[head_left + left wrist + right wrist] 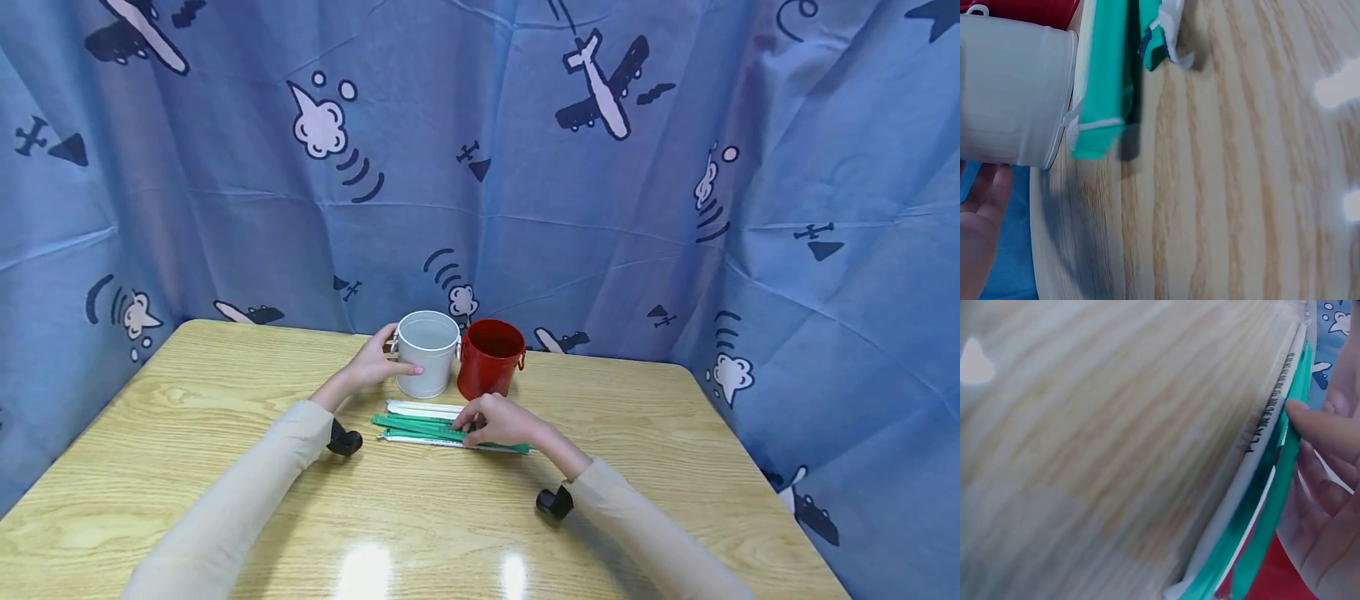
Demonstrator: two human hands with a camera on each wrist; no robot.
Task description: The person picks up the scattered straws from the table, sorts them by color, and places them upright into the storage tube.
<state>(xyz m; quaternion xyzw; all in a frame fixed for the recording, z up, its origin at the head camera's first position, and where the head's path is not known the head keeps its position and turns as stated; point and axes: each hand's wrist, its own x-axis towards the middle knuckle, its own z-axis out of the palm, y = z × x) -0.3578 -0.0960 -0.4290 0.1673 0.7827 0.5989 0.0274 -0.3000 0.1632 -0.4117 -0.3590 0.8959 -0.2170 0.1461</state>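
Note:
My left hand holds the white bucket by its left side, thumb across the front and fingers round the back. The bucket stands upright. Just in front of it lies a bundle of long slim packets, some green and some white. My right hand is over the right part of this bundle. In the right wrist view, its thumb and fingers pinch a long green packet, beside a white packet with dark print.
A red bucket stands upright close to the right of the white one, behind my right hand. The wooden table runs back to a blue curtain printed with planes. Black wrist mounts sit under both sleeves.

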